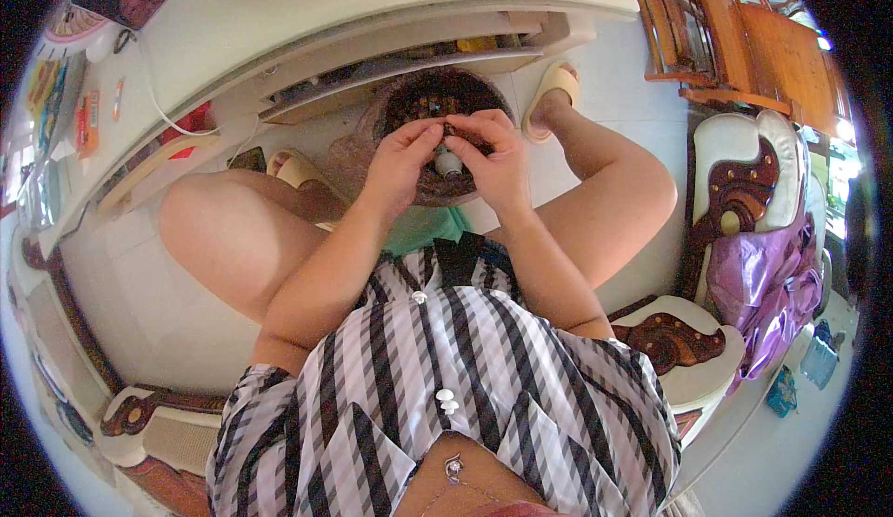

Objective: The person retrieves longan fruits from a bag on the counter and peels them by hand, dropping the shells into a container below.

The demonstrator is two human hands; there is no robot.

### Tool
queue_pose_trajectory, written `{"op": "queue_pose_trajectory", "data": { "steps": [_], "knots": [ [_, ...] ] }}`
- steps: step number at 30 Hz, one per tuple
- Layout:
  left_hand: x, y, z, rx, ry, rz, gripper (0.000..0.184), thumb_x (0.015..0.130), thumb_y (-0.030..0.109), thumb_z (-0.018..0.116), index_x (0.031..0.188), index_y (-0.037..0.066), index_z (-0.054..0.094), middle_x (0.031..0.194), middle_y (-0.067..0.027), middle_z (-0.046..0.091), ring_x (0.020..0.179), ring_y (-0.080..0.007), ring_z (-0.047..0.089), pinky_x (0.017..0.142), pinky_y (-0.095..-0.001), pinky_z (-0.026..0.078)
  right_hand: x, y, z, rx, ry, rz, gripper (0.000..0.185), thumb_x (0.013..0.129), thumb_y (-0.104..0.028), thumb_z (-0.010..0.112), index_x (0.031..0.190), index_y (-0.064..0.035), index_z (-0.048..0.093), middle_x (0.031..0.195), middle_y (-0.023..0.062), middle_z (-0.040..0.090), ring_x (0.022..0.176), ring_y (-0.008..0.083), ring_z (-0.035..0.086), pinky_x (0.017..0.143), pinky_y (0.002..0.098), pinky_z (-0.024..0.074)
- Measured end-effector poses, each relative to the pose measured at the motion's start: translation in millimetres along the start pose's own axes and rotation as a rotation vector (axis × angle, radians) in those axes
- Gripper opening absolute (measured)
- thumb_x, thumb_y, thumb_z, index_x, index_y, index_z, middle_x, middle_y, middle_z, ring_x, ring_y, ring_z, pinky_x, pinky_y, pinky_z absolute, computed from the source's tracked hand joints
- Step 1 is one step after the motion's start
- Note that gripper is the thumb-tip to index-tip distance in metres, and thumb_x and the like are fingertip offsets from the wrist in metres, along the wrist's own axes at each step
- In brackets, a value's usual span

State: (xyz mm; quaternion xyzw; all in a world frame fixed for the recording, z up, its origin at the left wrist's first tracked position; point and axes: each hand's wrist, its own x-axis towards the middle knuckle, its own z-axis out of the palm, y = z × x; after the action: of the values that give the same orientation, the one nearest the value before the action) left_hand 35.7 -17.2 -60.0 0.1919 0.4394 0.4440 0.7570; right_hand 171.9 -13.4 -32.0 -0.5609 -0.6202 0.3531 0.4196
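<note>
A small dark piece (447,133) is pinched at the fingertips of the left hand (414,152) and the right hand (490,152), which are brought close together over a round bin (398,94). On each hand, thumb and forefinger are pressed together; the piece is too small and shaded for its kind to be told with confidence. Dark and brownish bits (435,107) are seen inside the bin, and a pale rounded object (449,164) is seen just below the fingers. The bin is set on the floor between the knees, near an open drawer (400,78) under a white table (326,13). Light yellow slippers (555,89) are worn. To the right, a purple cloth (765,280) is draped by a cushioned chair (724,168).
</note>
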Motion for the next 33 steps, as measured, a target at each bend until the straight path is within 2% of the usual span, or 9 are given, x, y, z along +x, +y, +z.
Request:
{"op": "queue_pose_trajectory", "data": {
  "steps": [3, 7, 13, 16, 22, 25, 28, 31, 33],
  "knots": [
    [1, -3, -7, -0.173, -0.047, -0.073, 0.020, 0.084, 0.017, 0.054, 0.100, 0.005, 0.057, 0.095, -0.0050, 0.059, 0.084, -0.0157, 0.056, 0.079, -0.0310, 0.046, 0, -3, -1, -0.147, 0.010, -0.086, 0.022, 0.064, -0.011, 0.068, 0.086, -0.0082, 0.066, 0.080, 0.0090, 0.055, 0.078, 0.0228, 0.054, 0.069, 0.0298, 0.0439],
    [-1, 1, -8, -0.218, -0.091, -0.061, 0.018, 0.083, 0.015, 0.054, 0.098, 0.005, 0.057, 0.093, -0.0057, 0.059, 0.083, -0.0168, 0.058, 0.077, -0.0324, 0.048, 1, -3, -1, -0.231, 0.020, -0.191, 0.022, 0.063, -0.012, 0.068, 0.085, -0.0084, 0.066, 0.077, 0.0091, 0.056, 0.076, 0.0247, 0.054, 0.068, 0.0306, 0.0444],
    [-1, 2, -9, -0.184, -0.120, -0.018, 0.017, 0.081, 0.011, 0.056, 0.097, 0.003, 0.058, 0.093, -0.0081, 0.060, 0.082, -0.0177, 0.059, 0.076, -0.0307, 0.049, 7, 4, -7, 0.062, -0.122, 0.016, 0.020, 0.066, -0.009, 0.067, 0.085, -0.0063, 0.065, 0.076, 0.0090, 0.058, 0.073, 0.0217, 0.056, 0.067, 0.0304, 0.0453],
    [-3, 5, -4, -0.220, -0.112, -0.015, 0.016, 0.080, 0.008, 0.058, 0.095, 0.002, 0.059, 0.091, -0.0082, 0.061, 0.080, -0.0169, 0.058, 0.074, -0.0281, 0.048, 3, 19, 1, 0.356, 0.006, 0.347, 0.019, 0.068, -0.005, 0.063, 0.087, -0.0048, 0.064, 0.077, 0.0094, 0.059, 0.076, 0.0210, 0.057, 0.070, 0.0295, 0.0455],
    [-1, 3, -8, -0.257, -0.178, 0.040, 0.019, 0.080, 0.004, 0.055, 0.099, 0.003, 0.056, 0.096, -0.0106, 0.060, 0.085, -0.0196, 0.058, 0.079, -0.0322, 0.049, 4, 31, -2, -0.229, -0.035, -0.025, 0.018, 0.069, -0.006, 0.060, 0.086, -0.0048, 0.063, 0.079, 0.0108, 0.059, 0.076, 0.0238, 0.058, 0.069, 0.0295, 0.0465],
    [-1, 3, -6, -0.268, -0.165, 0.068, 0.018, 0.080, 0.003, 0.055, 0.098, 0.003, 0.056, 0.095, -0.0096, 0.060, 0.085, -0.0188, 0.058, 0.079, -0.0308, 0.048, 5, 15, -3, -0.137, -0.024, 0.038, 0.019, 0.067, -0.010, 0.062, 0.086, -0.0055, 0.063, 0.082, 0.0108, 0.059, 0.075, 0.0248, 0.058, 0.068, 0.0311, 0.0472],
    [-1, 4, -5, -0.308, -0.147, 0.081, 0.017, 0.079, 0.002, 0.056, 0.097, 0.002, 0.056, 0.092, -0.0085, 0.060, 0.083, -0.0176, 0.058, 0.078, -0.0287, 0.047, 6, -8, -5, -0.076, 0.015, -0.058, 0.019, 0.067, -0.011, 0.064, 0.084, -0.0060, 0.063, 0.082, 0.0104, 0.059, 0.076, 0.0247, 0.058, 0.067, 0.0320, 0.0475],
    [-3, 5, -6, -0.312, -0.138, 0.064, 0.017, 0.079, 0.002, 0.056, 0.096, 0.002, 0.056, 0.090, -0.0076, 0.059, 0.083, -0.0172, 0.057, 0.078, -0.0288, 0.047, 5, -12, -3, -0.173, 0.001, -0.159, 0.017, 0.066, -0.012, 0.065, 0.082, -0.0060, 0.064, 0.079, 0.0104, 0.060, 0.075, 0.0244, 0.059, 0.066, 0.0322, 0.0479],
    [-2, 5, -4, -0.284, -0.128, 0.052, 0.016, 0.079, 0.002, 0.057, 0.095, 0.002, 0.057, 0.088, -0.0071, 0.059, 0.082, -0.0169, 0.057, 0.077, -0.0288, 0.048, 4, -10, -2, -0.148, 0.015, -0.163, 0.017, 0.066, -0.012, 0.066, 0.081, -0.0055, 0.064, 0.078, 0.0103, 0.060, 0.074, 0.0245, 0.059, 0.065, 0.0319, 0.0482]
  ]
}}
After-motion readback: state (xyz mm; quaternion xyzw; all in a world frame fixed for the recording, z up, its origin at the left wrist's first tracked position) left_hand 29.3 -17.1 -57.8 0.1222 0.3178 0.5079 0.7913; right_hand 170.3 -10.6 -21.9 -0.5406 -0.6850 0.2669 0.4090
